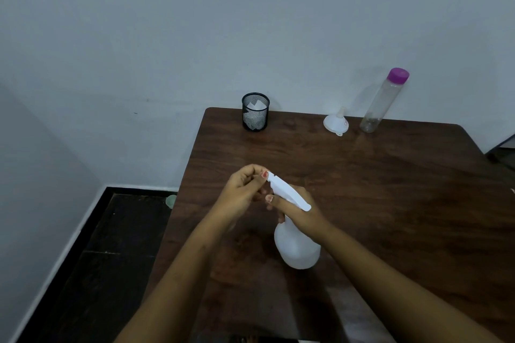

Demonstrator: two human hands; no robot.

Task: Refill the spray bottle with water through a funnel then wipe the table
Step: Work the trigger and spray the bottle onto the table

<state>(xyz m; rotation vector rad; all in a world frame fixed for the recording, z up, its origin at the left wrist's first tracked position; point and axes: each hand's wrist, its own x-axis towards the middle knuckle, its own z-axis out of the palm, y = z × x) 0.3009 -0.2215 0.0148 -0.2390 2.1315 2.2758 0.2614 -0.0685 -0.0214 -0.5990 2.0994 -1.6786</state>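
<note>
Near the middle of the brown table (390,189) we hold the white spray bottle (296,245), our right hand (302,213) wrapped tight around its neck and our left hand (245,189) pinching the tip of its nozzle, which points to 11 o'clock. Far off at 1 o'clock the white funnel (335,122) sits wide end down, with the purple-capped clear bottle (381,103) just beside it. At 11 o'clock stands a black mesh cup (255,115) with something white inside.

Dark wooden table (390,189) against pale wall (167,22); dark floor (117,273), white skirting (80,224).
</note>
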